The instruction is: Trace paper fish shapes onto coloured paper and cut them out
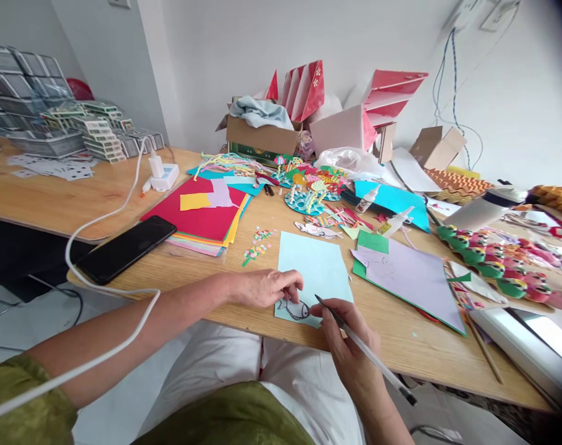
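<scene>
A light blue sheet of paper (314, 259) lies in front of me at the table's edge. On its lower left is a small black-lined fish (296, 310); I cannot tell whether it is a cutout or drawn on the sheet. My left hand (267, 288) presses bent, closed fingertips at the fish's upper edge. A pen (367, 351) with a pale barrel and a dark rear end is gripped in my right hand (350, 334). Its dark tip is over the sheet, right of the fish, while a finger of that hand comes near the fish's head.
Stacked coloured paper (192, 216) and a black phone (128, 247) are on the left, crossed by a white cable (139, 309). Lilac paper (417, 278), glue bottles (368, 199) and a silver case (526, 346) stand right. Paper scraps (257, 250) lie near the sheet.
</scene>
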`<move>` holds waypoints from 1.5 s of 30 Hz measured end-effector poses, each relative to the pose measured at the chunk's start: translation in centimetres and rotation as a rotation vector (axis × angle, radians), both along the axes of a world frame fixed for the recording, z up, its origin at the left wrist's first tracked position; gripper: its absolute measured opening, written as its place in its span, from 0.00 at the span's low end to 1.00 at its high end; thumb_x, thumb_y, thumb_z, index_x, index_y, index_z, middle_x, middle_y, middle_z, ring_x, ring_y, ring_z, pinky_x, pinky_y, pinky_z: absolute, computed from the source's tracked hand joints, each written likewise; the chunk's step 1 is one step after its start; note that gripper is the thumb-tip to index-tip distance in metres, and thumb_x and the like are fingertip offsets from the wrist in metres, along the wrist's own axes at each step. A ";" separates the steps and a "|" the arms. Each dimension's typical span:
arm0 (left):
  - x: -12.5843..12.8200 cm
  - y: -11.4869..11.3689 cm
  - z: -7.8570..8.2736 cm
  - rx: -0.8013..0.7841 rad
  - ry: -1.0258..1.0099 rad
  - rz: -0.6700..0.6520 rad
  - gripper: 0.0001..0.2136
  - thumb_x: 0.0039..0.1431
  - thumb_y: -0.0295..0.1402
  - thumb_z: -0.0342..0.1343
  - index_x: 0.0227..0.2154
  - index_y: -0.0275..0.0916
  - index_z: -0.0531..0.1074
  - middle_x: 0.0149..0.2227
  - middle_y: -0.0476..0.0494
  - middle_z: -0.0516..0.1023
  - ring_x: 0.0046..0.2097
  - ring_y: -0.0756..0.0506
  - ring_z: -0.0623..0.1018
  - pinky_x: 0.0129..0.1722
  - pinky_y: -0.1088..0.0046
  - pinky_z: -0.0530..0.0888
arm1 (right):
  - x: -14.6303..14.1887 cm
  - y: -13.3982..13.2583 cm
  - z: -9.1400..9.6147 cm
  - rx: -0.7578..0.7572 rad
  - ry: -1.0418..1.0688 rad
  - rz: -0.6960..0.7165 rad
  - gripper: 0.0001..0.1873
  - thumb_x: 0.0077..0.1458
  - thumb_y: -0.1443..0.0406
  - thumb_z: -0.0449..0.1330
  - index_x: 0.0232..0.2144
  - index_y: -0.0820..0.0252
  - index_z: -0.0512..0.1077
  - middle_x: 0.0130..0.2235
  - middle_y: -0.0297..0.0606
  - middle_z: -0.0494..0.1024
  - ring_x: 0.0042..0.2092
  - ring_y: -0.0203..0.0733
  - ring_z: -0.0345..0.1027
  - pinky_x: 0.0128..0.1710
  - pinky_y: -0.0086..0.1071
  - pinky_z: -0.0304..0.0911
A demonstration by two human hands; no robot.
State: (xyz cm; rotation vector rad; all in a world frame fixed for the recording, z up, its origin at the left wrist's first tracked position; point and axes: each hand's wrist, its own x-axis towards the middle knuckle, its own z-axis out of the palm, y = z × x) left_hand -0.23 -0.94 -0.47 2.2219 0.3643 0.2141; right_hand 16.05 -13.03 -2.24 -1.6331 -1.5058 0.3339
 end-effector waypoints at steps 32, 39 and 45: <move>1.7 -10.7 -1.5 0.650 0.372 0.501 0.14 0.56 0.22 0.42 0.44 0.37 0.64 0.41 0.43 0.71 0.28 0.48 0.73 0.25 0.72 0.70 | 1.2 1.9 1.1 -0.172 -0.309 0.287 0.05 0.57 0.64 0.48 0.32 0.55 0.63 0.24 0.31 0.74 0.24 0.37 0.68 0.24 0.28 0.60; 1.7 -10.6 -0.9 0.686 0.447 0.492 0.20 0.52 0.18 0.40 0.48 0.35 0.63 0.44 0.42 0.72 0.22 0.49 0.73 0.18 0.73 0.68 | 1.1 3.7 3.1 -0.247 -0.011 0.462 0.06 0.54 0.65 0.50 0.29 0.58 0.66 0.25 0.31 0.72 0.27 0.35 0.65 0.26 0.27 0.59; 1.6 -10.5 -0.6 0.674 0.427 0.490 0.22 0.51 0.18 0.41 0.50 0.34 0.62 0.42 0.42 0.73 0.23 0.48 0.73 0.18 0.73 0.68 | 0.5 4.9 2.8 -0.330 0.076 0.567 0.05 0.51 0.70 0.51 0.27 0.59 0.66 0.24 0.29 0.70 0.26 0.32 0.60 0.24 0.25 0.56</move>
